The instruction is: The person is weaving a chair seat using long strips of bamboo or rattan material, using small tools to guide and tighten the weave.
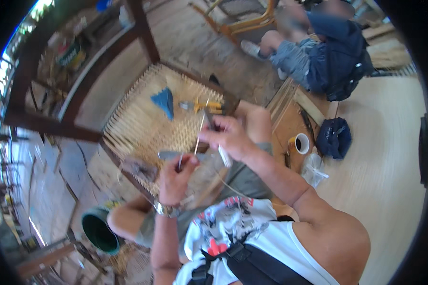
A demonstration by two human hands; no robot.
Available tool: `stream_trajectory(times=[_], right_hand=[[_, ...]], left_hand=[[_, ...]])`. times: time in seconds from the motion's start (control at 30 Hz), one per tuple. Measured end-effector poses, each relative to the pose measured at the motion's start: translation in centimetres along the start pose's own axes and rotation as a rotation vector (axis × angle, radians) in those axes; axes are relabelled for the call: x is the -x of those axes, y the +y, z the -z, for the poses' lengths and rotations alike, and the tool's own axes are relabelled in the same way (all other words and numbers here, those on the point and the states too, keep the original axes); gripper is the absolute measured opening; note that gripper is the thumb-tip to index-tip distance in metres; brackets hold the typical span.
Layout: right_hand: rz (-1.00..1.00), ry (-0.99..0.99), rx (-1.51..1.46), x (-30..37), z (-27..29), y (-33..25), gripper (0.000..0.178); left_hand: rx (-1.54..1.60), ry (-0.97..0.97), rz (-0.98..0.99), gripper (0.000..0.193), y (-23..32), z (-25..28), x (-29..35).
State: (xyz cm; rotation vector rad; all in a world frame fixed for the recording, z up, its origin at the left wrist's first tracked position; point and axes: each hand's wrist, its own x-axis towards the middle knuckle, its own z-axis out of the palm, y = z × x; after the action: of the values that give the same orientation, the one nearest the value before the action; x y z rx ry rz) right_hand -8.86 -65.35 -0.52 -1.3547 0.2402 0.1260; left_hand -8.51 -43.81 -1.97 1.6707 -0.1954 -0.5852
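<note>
Before me a wooden chair frame carries a woven cane seat (147, 128), with loose strip ends along its edges. My right hand (230, 137) is closed around a knife with a dark flat blade (209, 118) and a white handle (225, 156). A thin pale cane strip (200, 134) runs from beside that blade down toward my left hand (175, 176). The left fingers are pinched on a thin, light-coloured piece too small to make out. Yellow-handled pliers (205, 106) and a blue cloth (164, 101) lie on the seat beyond my hands.
A cup of dark liquid (300, 143), a clear plastic bag (314, 169) and a dark blue cloth item (334, 137) stand to my right. A green bucket (101, 230) is at lower left. Another person (318, 57) sits at the far right, near a wooden chair frame (233, 28).
</note>
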Motion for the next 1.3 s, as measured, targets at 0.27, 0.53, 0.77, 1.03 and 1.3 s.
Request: stream_trajectory(times=[0.27,0.53,0.77,1.03,1.3], right_hand=[[0.014,0.005,-0.36,-1.0,-0.5,1.8,0.009],[0.054,-0.198,-0.343,-0.4,1.5,2.0,0.025],[-0.106,-0.486,-0.144,0.9,0.9,3.1,0.033],[-0.07,-0.576,-0.15,-0.2,1.2,3.1,0.029],[-0.027,-0.555,-0.127,0.2,1.1,3.4,0.017]], left_hand=[[0.019,0.02,-0.069,0.029,1.8,-0.1,-1.7],[0.147,0.02,0.089,0.027,0.1,-1.0,-1.8],[0.579,-0.09,0.211,0.022,-0.2,-0.5,-1.4],[0.692,-0.104,0.163,0.018,-0.9,-1.1,-0.9],[0.79,-0.184,0.158,0.013,-0.8,-1.1,-0.4]])
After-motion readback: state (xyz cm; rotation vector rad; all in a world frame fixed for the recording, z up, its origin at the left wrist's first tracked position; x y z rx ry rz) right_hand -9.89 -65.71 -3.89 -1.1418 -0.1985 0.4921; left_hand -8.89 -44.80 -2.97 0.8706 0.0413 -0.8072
